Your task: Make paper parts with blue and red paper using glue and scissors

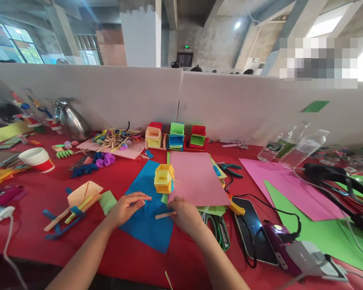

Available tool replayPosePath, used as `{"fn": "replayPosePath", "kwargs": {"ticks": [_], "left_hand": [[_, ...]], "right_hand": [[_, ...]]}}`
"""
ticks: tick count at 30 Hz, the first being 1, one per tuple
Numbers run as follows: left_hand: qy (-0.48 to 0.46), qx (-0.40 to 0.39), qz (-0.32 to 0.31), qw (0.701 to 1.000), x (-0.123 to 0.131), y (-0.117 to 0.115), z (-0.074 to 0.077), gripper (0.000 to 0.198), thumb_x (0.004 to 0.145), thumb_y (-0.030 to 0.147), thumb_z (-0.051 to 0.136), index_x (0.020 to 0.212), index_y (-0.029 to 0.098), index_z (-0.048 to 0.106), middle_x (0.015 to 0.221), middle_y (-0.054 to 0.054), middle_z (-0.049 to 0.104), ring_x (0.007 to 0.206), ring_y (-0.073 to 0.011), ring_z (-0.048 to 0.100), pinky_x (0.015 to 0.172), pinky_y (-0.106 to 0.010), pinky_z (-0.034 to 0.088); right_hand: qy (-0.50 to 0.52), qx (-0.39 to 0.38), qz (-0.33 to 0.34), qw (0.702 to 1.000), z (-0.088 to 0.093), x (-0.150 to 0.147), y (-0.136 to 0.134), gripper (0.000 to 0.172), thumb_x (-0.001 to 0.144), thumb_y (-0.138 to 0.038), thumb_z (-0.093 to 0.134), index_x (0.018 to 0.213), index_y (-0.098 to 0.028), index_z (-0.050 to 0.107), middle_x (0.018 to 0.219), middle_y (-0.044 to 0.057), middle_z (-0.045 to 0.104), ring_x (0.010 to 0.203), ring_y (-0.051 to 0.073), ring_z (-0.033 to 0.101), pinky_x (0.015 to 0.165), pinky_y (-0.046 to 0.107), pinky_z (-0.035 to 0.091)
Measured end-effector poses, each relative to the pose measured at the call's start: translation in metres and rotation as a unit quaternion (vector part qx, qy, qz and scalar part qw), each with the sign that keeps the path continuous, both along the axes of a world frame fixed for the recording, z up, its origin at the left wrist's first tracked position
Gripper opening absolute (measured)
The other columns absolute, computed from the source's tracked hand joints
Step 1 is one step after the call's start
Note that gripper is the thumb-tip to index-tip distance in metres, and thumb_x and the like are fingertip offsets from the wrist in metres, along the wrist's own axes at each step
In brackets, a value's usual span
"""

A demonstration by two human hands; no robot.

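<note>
My left hand (128,207) hovers over the left part of a blue paper sheet (151,235), its fingers stretched out and nothing visible in them. In my right hand (186,215), pinched between the fingers, is a flat tan strip (164,216); whether it is wood or paper I cannot tell. Just beyond both hands stands a folded yellow paper wheel (163,178) with box-like pockets. A pink paper sheet (196,177) lies to its right, partly over green paper.
Three coloured paper wheels (177,136) stand by the partition. Left are a paper-and-stick model (81,203), a paper cup (36,159) and a steel jug (72,121). Right lie pliers (232,170), a utility knife (224,233), a phone (255,229), cables and plastic bottles (305,147).
</note>
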State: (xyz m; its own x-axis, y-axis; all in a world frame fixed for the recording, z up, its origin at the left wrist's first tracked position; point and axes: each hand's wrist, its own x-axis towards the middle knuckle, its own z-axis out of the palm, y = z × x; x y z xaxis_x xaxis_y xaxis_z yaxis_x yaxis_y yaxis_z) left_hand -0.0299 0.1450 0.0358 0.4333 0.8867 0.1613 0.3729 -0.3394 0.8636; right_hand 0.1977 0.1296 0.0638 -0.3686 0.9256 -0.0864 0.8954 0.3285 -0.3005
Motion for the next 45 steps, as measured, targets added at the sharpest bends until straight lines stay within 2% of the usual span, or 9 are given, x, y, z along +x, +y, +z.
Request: {"fn": "replayPosePath", "kwargs": {"ticks": [4, 8, 12, 15, 22, 29, 38, 41, 45], "left_hand": [[0.006, 0.028, 0.001, 1.0, 0.003, -0.002, 0.001, 0.028, 0.084, 0.037, 0.047, 0.1, 0.024, 0.067, 0.103, -0.006, 0.065, 0.101, -0.0205, 0.054, 0.093, -0.034, 0.038], [-0.008, 0.03, 0.01, 0.999, 0.008, -0.003, -0.003, 0.029, 0.084, 0.037, 0.048, 0.103, 0.024, 0.066, 0.102, -0.006, 0.061, 0.098, -0.019, 0.055, 0.088, -0.031, 0.04], [-0.085, -0.002, 0.015, 0.996, 0.012, -0.002, -0.011, 0.036, 0.08, 0.035, 0.055, 0.112, 0.019, 0.055, 0.098, -0.006, 0.062, 0.094, -0.0179, 0.057, 0.085, -0.031, 0.042], [-0.149, -0.03, 0.042, 0.988, 0.014, -0.001, -0.016, 0.039, 0.076, 0.033, 0.06, 0.11, 0.017, 0.048, 0.091, -0.005, 0.064, 0.087, -0.0169, 0.059, 0.08, -0.031, 0.045], [-0.159, -0.003, 0.068, 0.985, 0.011, 0.0, -0.021, 0.02, 0.075, 0.034, 0.062, 0.08, 0.015, 0.057, 0.084, -0.004, 0.063, 0.08, -0.0158, 0.059, 0.076, -0.029, 0.046], [-0.148, 0.017, 0.079, 0.986, 0.009, -0.002, -0.022, 0.021, 0.072, 0.035, 0.064, 0.081, 0.016, 0.064, 0.087, -0.006, 0.067, 0.086, -0.0193, 0.06, 0.081, -0.033, 0.047], [-0.131, 0.051, 0.072, 0.987, 0.009, -0.004, -0.017, 0.016, 0.074, 0.032, 0.062, 0.076, 0.017, 0.064, 0.084, -0.005, 0.063, 0.083, -0.0172, 0.059, 0.078, -0.03, 0.045], [-0.149, 0.023, 0.068, 0.986, 0.011, -0.006, -0.016, 0.02, 0.072, 0.035, 0.063, 0.076, 0.016, 0.063, 0.084, -0.005, 0.061, 0.082, -0.0173, 0.057, 0.076, -0.029, 0.045], [-0.186, -0.072, 0.095, 0.975, 0.016, -0.012, -0.016, 0.028, 0.072, 0.043, 0.061, 0.079, 0.016, 0.061, 0.073, -0.001, 0.058, 0.069, -0.014, 0.054, 0.065, -0.026, 0.045]], "right_hand": [[0.077, 0.014, -0.019, 0.997, 0.002, -0.003, -0.012, 0.022, 0.075, -0.012, 0.054, 0.092, -0.019, 0.065, 0.091, 0.006, 0.063, 0.085, 0.017, 0.059, 0.068, 0.023, 0.041], [0.218, 0.039, -0.036, 0.974, -0.001, -0.014, -0.02, 0.021, 0.077, -0.014, 0.054, 0.094, -0.02, 0.066, 0.087, 0.004, 0.064, 0.075, 0.015, 0.059, 0.068, 0.023, 0.043], [0.317, 0.066, -0.024, 0.946, -0.005, -0.035, -0.013, 0.025, 0.079, -0.014, 0.053, 0.098, -0.023, 0.066, 0.09, 0.003, 0.065, 0.076, 0.015, 0.06, 0.069, 0.023, 0.044], [0.326, 0.061, 0.009, 0.944, -0.005, -0.046, -0.004, 0.025, 0.079, -0.011, 0.053, 0.095, -0.023, 0.068, 0.089, 0.003, 0.066, 0.078, 0.015, 0.06, 0.07, 0.023, 0.045], [0.265, 0.079, 0.033, 0.96, 0.002, -0.053, 0.004, 0.02, 0.078, -0.011, 0.053, 0.082, -0.021, 0.071, 0.081, 0.004, 0.069, 0.075, 0.016, 0.061, 0.065, 0.022, 0.043], [0.289, 0.083, -0.005, 0.954, 0.0, -0.053, -0.003, 0.022, 0.076, -0.012, 0.055, 0.088, -0.023, 0.069, 0.081, 0.001, 0.069, 0.074, 0.015, 0.062, 0.064, 0.023, 0.044], [0.33, 0.07, -0.034, 0.941, -0.003, -0.055, -0.009, 0.019, 0.076, -0.015, 0.053, 0.082, -0.021, 0.07, 0.077, 0.003, 0.069, 0.071, 0.016, 0.061, 0.064, 0.024, 0.044], [0.371, 0.043, -0.074, 0.925, -0.005, -0.057, -0.007, 0.017, 0.073, -0.016, 0.054, 0.079, -0.02, 0.07, 0.072, 0.002, 0.067, 0.066, 0.015, 0.06, 0.061, 0.024, 0.044], [0.434, -0.013, -0.109, 0.894, -0.01, -0.059, -0.005, 0.014, 0.07, -0.018, 0.054, 0.073, -0.016, 0.068, 0.063, 0.001, 0.064, 0.06, 0.014, 0.057, 0.055, 0.023, 0.044]]}}
